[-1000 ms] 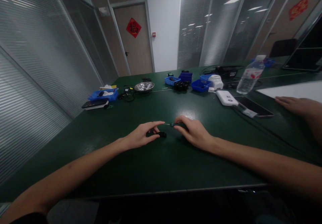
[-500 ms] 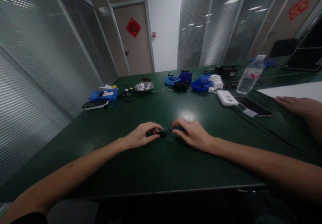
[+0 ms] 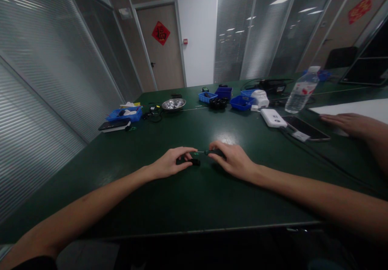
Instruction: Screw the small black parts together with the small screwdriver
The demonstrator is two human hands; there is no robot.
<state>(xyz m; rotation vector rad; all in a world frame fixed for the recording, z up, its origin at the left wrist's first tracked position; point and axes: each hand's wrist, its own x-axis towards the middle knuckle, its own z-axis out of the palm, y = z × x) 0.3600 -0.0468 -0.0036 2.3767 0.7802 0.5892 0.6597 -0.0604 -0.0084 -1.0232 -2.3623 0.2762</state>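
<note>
My left hand [image 3: 169, 163] rests on the dark green table [image 3: 169, 205], fingers pinched on a small black part [image 3: 193, 162]. My right hand [image 3: 233, 160] lies just to its right, closed on a small screwdriver [image 3: 208, 152] with a dark handle. The thin tip of the screwdriver points left toward the fingers of my left hand, just above the black part. The two hands are almost touching.
Further back lie blue bins [image 3: 241, 102], a metal bowl [image 3: 173, 104], a white power bank [image 3: 273, 117], a phone [image 3: 305, 128] and a water bottle [image 3: 301, 90]. Another blue tray [image 3: 124, 113] and a black device [image 3: 114, 125] sit at the left. Another person's hand [image 3: 348, 123] rests at the right.
My hands stay close together; the screwdriver dipped to the black part, then rose a little again. The other person's hand at the right has slid left and further back.
</note>
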